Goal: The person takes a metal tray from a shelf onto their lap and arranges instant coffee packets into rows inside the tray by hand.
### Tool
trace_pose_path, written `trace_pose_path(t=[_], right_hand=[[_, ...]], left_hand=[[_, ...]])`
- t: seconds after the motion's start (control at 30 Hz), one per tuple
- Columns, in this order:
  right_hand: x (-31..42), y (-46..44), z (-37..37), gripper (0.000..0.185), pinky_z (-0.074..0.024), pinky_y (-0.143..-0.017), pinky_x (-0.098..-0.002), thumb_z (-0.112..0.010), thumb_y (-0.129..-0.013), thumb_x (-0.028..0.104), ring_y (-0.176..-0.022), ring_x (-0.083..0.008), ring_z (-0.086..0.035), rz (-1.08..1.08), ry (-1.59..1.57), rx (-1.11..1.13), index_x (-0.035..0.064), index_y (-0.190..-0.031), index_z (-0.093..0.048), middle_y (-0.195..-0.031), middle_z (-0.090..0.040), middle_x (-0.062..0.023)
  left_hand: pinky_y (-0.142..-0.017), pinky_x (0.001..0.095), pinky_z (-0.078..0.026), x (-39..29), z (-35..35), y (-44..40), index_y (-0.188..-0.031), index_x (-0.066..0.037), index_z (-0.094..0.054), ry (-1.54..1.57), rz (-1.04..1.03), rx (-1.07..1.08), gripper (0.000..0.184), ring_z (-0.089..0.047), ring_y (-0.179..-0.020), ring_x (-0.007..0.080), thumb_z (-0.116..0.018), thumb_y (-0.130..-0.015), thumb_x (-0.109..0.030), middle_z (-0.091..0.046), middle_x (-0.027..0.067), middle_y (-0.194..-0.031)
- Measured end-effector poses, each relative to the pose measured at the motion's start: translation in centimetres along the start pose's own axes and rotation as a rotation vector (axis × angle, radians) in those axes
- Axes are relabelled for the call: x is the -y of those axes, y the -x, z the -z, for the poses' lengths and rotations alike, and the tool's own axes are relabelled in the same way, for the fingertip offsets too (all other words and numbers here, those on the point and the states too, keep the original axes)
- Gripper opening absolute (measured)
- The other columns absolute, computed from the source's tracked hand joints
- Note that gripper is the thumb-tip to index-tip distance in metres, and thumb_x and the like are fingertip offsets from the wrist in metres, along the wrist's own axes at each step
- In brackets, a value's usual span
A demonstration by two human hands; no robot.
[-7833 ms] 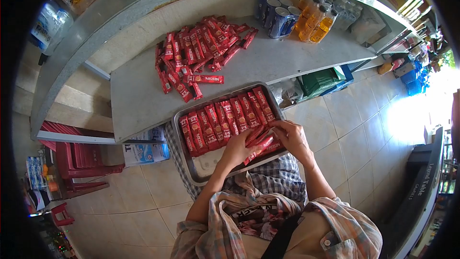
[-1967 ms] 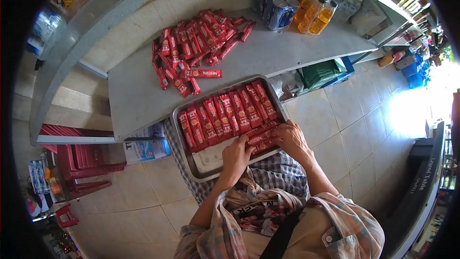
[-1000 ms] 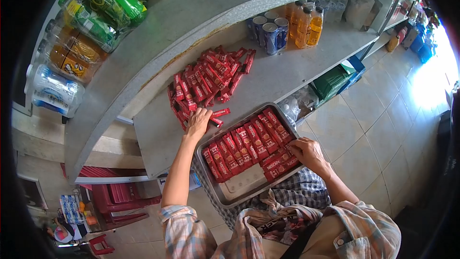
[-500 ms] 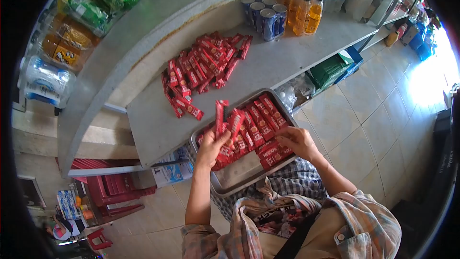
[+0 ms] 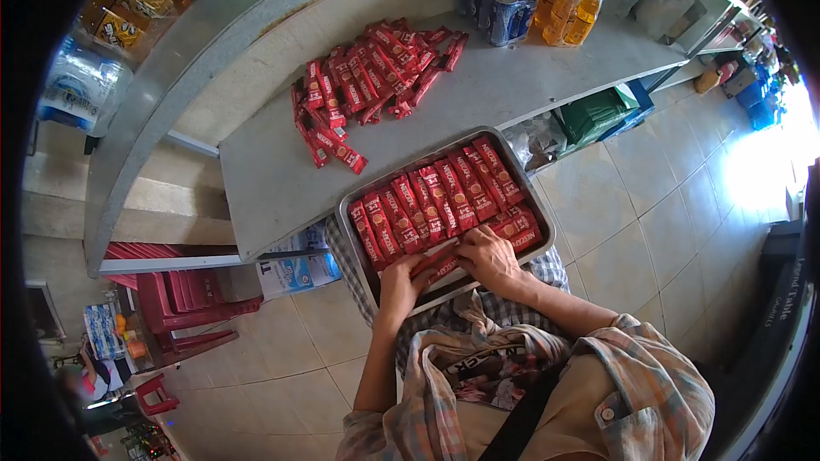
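**Both hands now low in the tray, at the near row**

The left hand (image 5: 398, 290) pinches the left end of a red Nescafé sachet (image 5: 434, 270), thumb and fingers closed. The right hand (image 5: 491, 260) lies over the other end, fingers curled; whether its grip is closed is hidden. Whether more than one sachet lies between them is unclear.

Half a second ago the left hand held sachets up over the tray's left side; they have come down to the near edge, so the floor that lay bare there is now largely covered.

The sachets are slim, flat and glossy. Inside the metal tray (image 5: 526, 179), with its rounded corners, a long row (image 5: 437, 196) slants side by side; crosswise sachets (image 5: 519, 230) fill the right near corner. Checked cloth (image 5: 547, 269) shows beneath.

At upper centre, a jumbled sachet pile (image 5: 376, 68) sits on the smooth grey worktop (image 5: 555, 81), with blue cans (image 5: 504, 13) and amber bottles (image 5: 571, 13) to its right.
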State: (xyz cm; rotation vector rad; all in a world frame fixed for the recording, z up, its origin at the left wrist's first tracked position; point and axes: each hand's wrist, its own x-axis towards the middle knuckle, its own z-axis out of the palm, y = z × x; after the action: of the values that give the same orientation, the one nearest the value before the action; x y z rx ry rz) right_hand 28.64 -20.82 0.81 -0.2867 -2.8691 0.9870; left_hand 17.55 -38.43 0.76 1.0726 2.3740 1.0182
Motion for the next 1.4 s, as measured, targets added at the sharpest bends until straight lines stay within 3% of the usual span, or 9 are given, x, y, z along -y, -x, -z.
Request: trace_pose_path(t=[0.1, 0.2, 0.33, 0.53, 0.63, 0.73, 0.87, 1.07, 1.4], right_hand=[[-0.1, 0.0, -0.1, 0.017, -0.0503, -0.07, -0.0391, -0.068, -0.072, 0.013, -0.096, -0.0266, -0.051, -0.005, 0.06, 0.013, 0.0104, -0.089, -0.068, -0.092, -0.052, -0.0088], [0.4, -0.5, -0.1, 0.016, -0.0503, -0.07, -0.0393, -0.067, -0.07, 0.013, -0.096, -0.027, -0.051, 0.002, 0.078, 0.043, 0.0096, -0.086, -0.068, -0.093, -0.052, -0.01], [0.8, -1.2, -0.4, 0.015, -0.0507, -0.07, -0.0387, -0.066, -0.069, 0.013, -0.095, -0.0274, -0.051, 0.05, 0.079, 0.104, 0.0082, -0.083, -0.067, -0.094, -0.052, -0.0106], [0.0, -2.3, -0.8, 0.014, -0.0508, -0.074, -0.0404, -0.065, -0.072, 0.013, -0.099, -0.029, -0.051, -0.032, 0.146, 0.055, 0.0071, -0.085, -0.067, -0.096, -0.054, -0.0116], [-0.1, -2.4, -0.4, 0.014, -0.0504, -0.076, -0.0411, -0.067, -0.073, 0.015, -0.103, -0.0287, -0.052, -0.062, 0.087, 0.04, 0.0072, -0.084, -0.067, -0.1, -0.057, -0.0115], [-0.4, -2.1, 1.0, 0.017, -0.0506, -0.074, -0.0392, -0.071, -0.073, 0.018, -0.095, -0.0268, -0.058, -0.04, -0.057, -0.04, 0.0067, -0.085, -0.067, -0.095, -0.061, -0.0102], [-2.6, -1.7, 2.7, 0.018, -0.0511, -0.069, -0.0345, -0.073, -0.072, 0.013, -0.074, -0.0252, -0.064, -0.081, -0.183, -0.152, 0.004, -0.086, -0.067, -0.078, -0.064, -0.0106], [-3.6, -0.5, 3.7, 0.018, -0.0494, -0.067, -0.0363, -0.072, -0.073, 0.013, -0.076, -0.0268, -0.062, -0.094, -0.279, -0.118, 0.0032, -0.086, -0.066, -0.082, -0.065, -0.0111], [-2.7, -0.3, 3.0, 0.014, -0.0497, -0.071, -0.0371, -0.071, -0.071, 0.014, -0.082, -0.0269, -0.06, 0.042, -0.218, -0.18, 0.0074, -0.083, -0.068, -0.082, -0.064, -0.0085]], left_hand=[[-0.07, 0.0405, -0.047, -0.1, -0.5, 0.4, -0.093, -0.001, -0.065, -0.187, -0.032, -0.094, 0.022, -0.062, -0.08, 0.0334, -0.071, -0.074, -0.012, -0.064, 0.017, -0.087], [-0.067, 0.0389, -0.048, 0.5, -1.1, 0.3, -0.091, 0.0, -0.064, -0.051, -0.024, -0.296, 0.017, -0.063, -0.076, 0.0325, -0.068, -0.078, -0.011, -0.064, 0.0168, -0.084], [-0.062, 0.0344, -0.048, -1.6, 0.1, 0.3, -0.092, 0.0, -0.063, 0.194, 0.138, -0.355, 0.017, -0.064, -0.065, 0.0278, -0.064, -0.088, -0.017, -0.064, 0.015, -0.074], [-0.063, 0.0363, -0.049, -1.6, 0.2, 1.0, -0.102, -0.001, -0.059, 0.167, 0.111, -0.404, 0.023, -0.064, -0.069, 0.0304, -0.061, -0.09, -0.02, -0.064, 0.0167, -0.078], [-0.068, 0.0391, -0.048, -0.5, 0.2, 1.5, -0.108, -0.003, -0.056, 0.153, 0.216, -0.197, 0.026, -0.063, -0.076, 0.0332, -0.062, -0.088, -0.02, -0.064, 0.0167, -0.085], [-0.074, 0.0406, -0.046, -0.6, 0.2, 1.6, -0.107, -0.005, -0.056, 0.042, -0.01, -0.152, 0.028, -0.06, -0.085, 0.0331, -0.066, -0.083, -0.017, -0.063, 0.0152, -0.092], [-0.081, 0.0393, -0.045, -2.5, 1.1, 1.9, -0.108, -0.004, -0.058, 0.006, 0.05, 0.007, 0.037, -0.056, -0.091, 0.031, -0.072, -0.075, -0.009, -0.06, 0.0124, -0.097], [-0.08, 0.0378, -0.044, -1.3, 0.4, 2.0, -0.108, -0.005, -0.058, -0.104, 0.006, 0.059, 0.045, -0.053, -0.09, 0.028, -0.074, -0.066, -0.003, -0.059, 0.0101, -0.093], [-0.081, 0.0369, -0.044, -0.5, 1.4, 2.8, -0.095, -0.003, -0.062, -0.141, 0.023, -0.085, 0.03, -0.055, -0.094, 0.029, -0.073, -0.068, -0.006, -0.06, 0.0105, -0.094]])
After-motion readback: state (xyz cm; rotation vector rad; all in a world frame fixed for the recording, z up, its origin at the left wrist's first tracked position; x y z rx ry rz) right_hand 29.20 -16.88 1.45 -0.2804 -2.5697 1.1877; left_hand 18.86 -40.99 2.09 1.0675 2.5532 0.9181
